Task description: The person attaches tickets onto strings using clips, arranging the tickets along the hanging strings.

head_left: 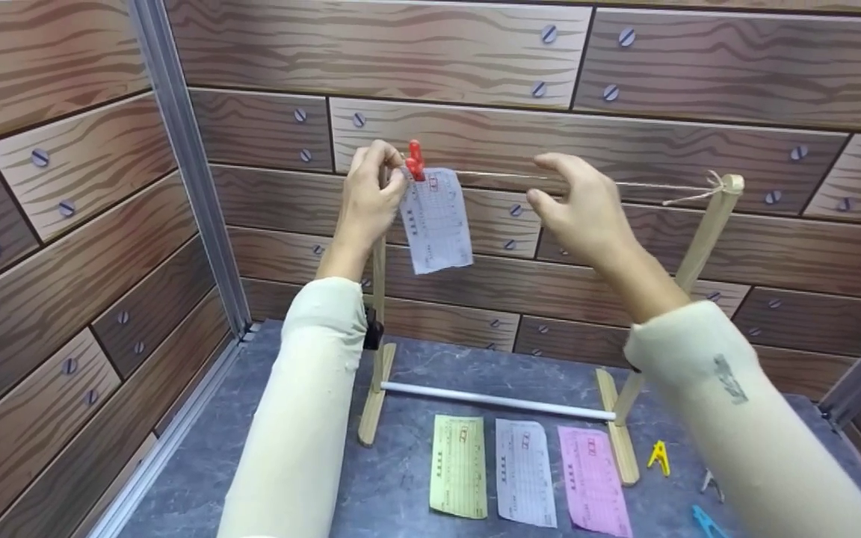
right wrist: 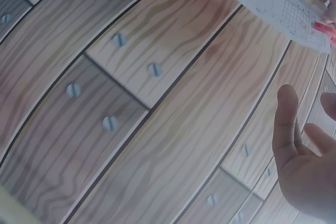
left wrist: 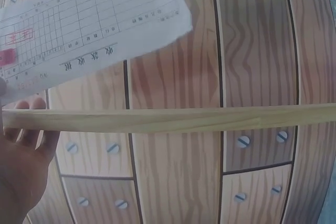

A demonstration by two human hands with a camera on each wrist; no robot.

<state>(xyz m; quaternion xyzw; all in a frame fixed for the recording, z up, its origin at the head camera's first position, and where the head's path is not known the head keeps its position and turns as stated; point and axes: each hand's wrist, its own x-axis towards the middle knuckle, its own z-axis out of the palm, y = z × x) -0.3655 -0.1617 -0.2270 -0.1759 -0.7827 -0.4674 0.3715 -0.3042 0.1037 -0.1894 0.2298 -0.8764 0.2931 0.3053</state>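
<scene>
A white printed receipt slip (head_left: 438, 224) hangs from a string (head_left: 505, 175), held near its top by a red clothespin (head_left: 415, 161). My left hand (head_left: 372, 194) is at the string's left end, thumb and forefinger pinching the slip's upper left edge beside the clothespin. In the left wrist view, its other fingers (left wrist: 39, 137) are behind the wooden post (left wrist: 173, 119); the exact contact there is partly hidden. My right hand (head_left: 584, 205) hovers by the string, right of the slip, thumb and fingers spread apart with nothing between them.
Yellow (head_left: 458, 467), white (head_left: 525, 472) and pink (head_left: 593, 480) slips lie on the grey tabletop. Yellow (head_left: 658, 457), whitish (head_left: 712, 484) and blue (head_left: 707, 521) clothespins are at the right. A white rod (head_left: 498, 400) joins the stand's feet; its right post (head_left: 711, 232) carries the string's knot.
</scene>
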